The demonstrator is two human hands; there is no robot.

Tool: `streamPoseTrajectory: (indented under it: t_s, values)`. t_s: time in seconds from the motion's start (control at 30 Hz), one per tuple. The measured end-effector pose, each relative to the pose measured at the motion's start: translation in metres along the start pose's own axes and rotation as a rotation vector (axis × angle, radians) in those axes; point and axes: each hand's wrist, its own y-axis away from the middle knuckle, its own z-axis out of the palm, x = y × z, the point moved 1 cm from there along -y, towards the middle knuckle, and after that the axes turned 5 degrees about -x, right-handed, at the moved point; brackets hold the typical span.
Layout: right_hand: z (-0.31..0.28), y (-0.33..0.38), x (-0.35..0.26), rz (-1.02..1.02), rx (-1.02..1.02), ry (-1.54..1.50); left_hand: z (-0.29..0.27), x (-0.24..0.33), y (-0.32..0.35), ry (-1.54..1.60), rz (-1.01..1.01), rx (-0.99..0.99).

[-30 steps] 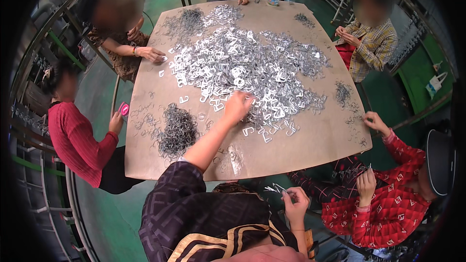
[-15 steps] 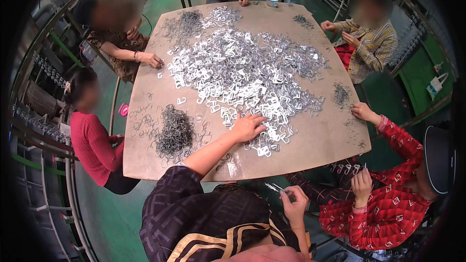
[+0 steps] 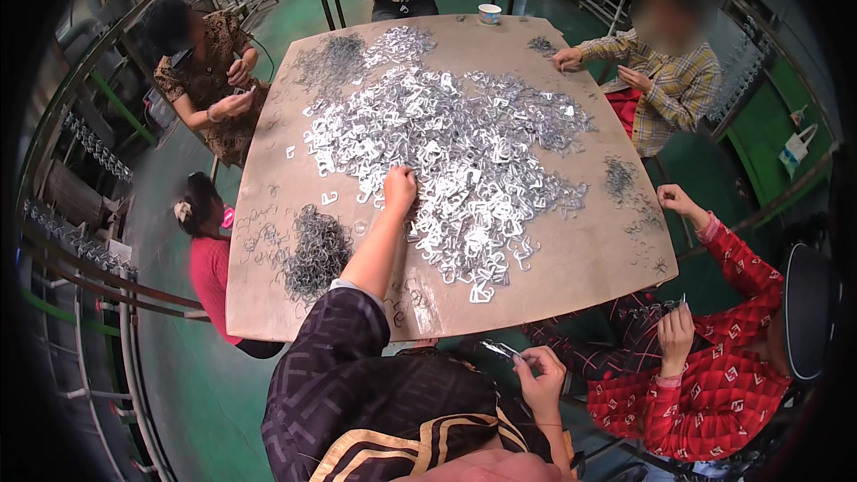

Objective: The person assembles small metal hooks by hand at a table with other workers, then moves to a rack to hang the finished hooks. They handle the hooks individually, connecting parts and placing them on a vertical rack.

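Your left hand (image 3: 399,187) grip is closed in the pile of flat metal clips (image 3: 446,152), grabbing stock; your right hand (image 3: 538,373) pinches one clip (image 3: 500,350) below the desk (image 3: 580,259) edge.

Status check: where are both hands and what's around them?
Left hand closed in the pile of silver metal clips. Right hand holds a small metal piece below the table edge. Nothing blocking.

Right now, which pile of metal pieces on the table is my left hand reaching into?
Your left hand is in the big bright silver pile at the table's middle, not the darker wire heap nearer its left edge.
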Motion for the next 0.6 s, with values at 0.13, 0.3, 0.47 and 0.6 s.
streamPoseTrajectory:
  t_s: [0.13,0.3,0.47,0.6]
  values:
    - [-0.002,0.001,0.003,-0.022,0.006,0.031,0.004,0.002,-0.015,-0.133,0.047,-0.093]
    - [-0.002,0.002,0.004,-0.049,-0.038,0.034,-0.002,0.018,-0.014,-0.187,0.140,-0.210]
    - [0.001,-0.003,-0.001,-0.015,-0.022,0.009,-0.002,0.011,-0.012,-0.145,0.261,-0.320]
    - [0.000,-0.004,0.005,-0.035,-0.016,0.014,-0.006,0.021,-0.010,-0.080,0.162,-0.357]
